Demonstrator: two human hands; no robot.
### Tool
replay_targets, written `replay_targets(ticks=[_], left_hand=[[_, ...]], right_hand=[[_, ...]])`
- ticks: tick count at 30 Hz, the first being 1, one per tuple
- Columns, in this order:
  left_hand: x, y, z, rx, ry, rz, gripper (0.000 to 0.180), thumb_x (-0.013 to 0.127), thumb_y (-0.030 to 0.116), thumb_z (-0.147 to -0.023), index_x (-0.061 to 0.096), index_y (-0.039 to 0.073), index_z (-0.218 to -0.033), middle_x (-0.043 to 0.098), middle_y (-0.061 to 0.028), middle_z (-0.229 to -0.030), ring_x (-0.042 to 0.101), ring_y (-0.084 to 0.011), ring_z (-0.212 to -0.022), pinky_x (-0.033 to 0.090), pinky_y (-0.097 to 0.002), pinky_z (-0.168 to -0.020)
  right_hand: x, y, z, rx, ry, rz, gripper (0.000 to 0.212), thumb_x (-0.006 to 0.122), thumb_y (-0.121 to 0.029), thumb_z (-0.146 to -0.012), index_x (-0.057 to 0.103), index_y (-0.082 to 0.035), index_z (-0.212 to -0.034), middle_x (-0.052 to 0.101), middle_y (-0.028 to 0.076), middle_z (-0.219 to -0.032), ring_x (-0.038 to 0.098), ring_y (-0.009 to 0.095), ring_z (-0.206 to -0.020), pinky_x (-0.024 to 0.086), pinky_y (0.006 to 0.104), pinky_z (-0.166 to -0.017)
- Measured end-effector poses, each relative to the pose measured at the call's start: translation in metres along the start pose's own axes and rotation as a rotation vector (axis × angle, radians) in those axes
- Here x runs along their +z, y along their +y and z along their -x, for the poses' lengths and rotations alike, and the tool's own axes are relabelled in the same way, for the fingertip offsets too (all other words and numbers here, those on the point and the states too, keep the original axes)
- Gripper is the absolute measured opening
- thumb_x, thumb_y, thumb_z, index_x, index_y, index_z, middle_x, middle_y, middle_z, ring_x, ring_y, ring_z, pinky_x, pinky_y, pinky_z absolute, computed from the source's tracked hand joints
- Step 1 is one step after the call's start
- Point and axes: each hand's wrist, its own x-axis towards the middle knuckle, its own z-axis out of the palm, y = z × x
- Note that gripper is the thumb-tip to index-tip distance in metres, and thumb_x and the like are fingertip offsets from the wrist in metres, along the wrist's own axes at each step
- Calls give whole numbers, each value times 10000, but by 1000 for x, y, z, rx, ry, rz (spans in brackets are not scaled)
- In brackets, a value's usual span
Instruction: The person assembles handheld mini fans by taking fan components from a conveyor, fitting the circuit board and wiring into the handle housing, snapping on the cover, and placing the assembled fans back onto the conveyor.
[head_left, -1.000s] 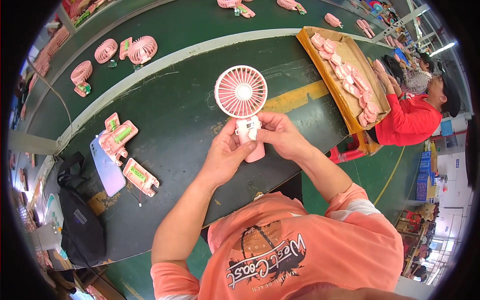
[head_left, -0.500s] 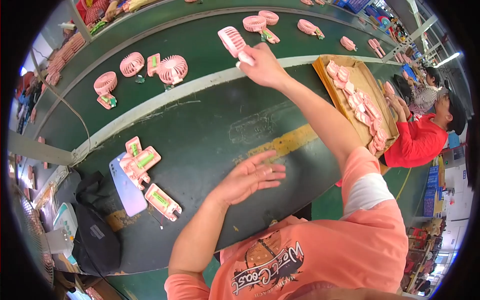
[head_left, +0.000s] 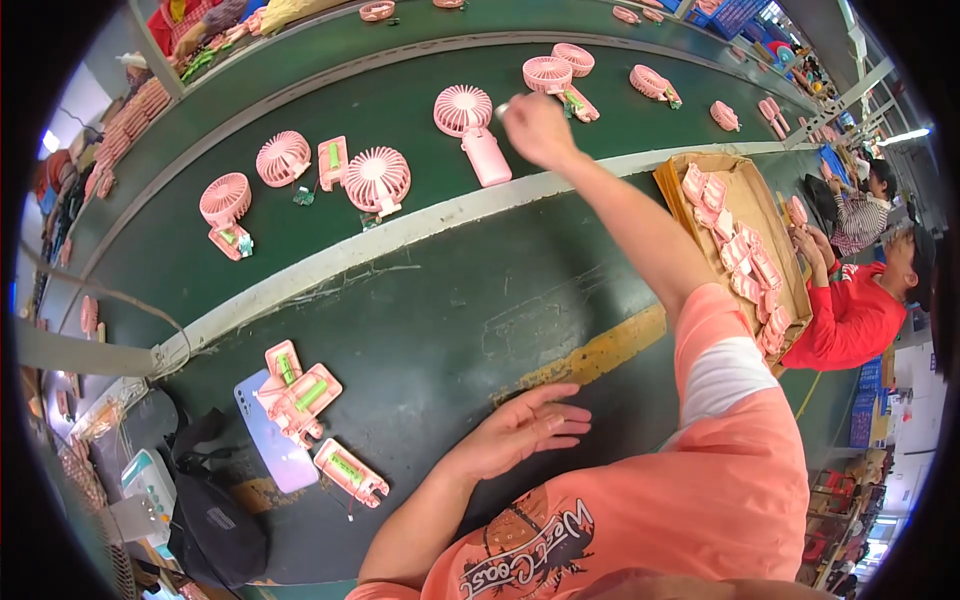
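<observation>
A pink hand-held fan (head_left: pixel 470 125) lies flat on the green conveyor belt (head_left: pixel 400 90), round head to the left, handle pointing down-right. My right hand (head_left: pixel 535 128) is stretched far out over the belt, just right of the fan's head and apart from its handle. Its fingers are curled away from me, so I cannot see whether they hold anything. My left hand (head_left: pixel 520 430) rests palm down on the dark near table (head_left: pixel 450 300), fingers spread, holding nothing.
Several more pink fans and open shells lie on the belt (head_left: pixel 375 180). Near left: pink half-shells with green batteries (head_left: pixel 300 395), a phone (head_left: pixel 275 450), a black bag (head_left: pixel 215 520). A cardboard box of pink parts (head_left: pixel 740 250) stands at right beside a person in red (head_left: pixel 850 315).
My right hand carried the fan from in front of me out to the belt, where it now lies. My left hand let go and dropped flat onto the table.
</observation>
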Motion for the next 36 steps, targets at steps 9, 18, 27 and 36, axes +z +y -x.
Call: replay_targets(ticks=[9, 18, 27, 36], left_hand=[[2, 2, -4, -30, -13, 84, 479, 451, 79, -1015, 312, 37, -1471, 494, -215, -1365, 505, -315, -1272, 409, -426, -1066], [5, 11, -3, -41, 34, 20, 485, 465, 68, -1007, 312, 3, -1462, 503, -220, -1354, 499, -310, -1277, 393, -414, -1074], [5, 18, 4, -51, 71, 89, 509, 468, 58, -996, 294, -20, -1468, 469, -256, -1377, 474, -332, -1298, 383, -444, -1080], [15, 22, -8, -123, 192, 232, 554, 558, 106, -958, 332, -26, -1447, 447, -295, -1378, 455, -371, -1301, 349, -477, -1100]], right_hand=[[2, 148, -65, 336, 430, 107, 430, 639, -362, -833, 675, 31, -1005, 699, 184, -781, 677, 363, -704, 526, 461, -726], [-6, 161, -67, 469, 159, 28, 360, 623, -421, -848, 739, -81, -848, 714, 123, -762, 703, 277, -759, 538, 378, -700], [-1, 280, -116, 230, 344, 236, 395, 654, -267, -831, 642, 41, -1077, 618, 328, -1082, 576, 459, -1075, 461, 469, -934], [13, 285, -118, 84, 309, 273, 406, 682, -476, -805, 742, -76, -845, 717, 86, -733, 674, 228, -623, 525, 359, -721]])
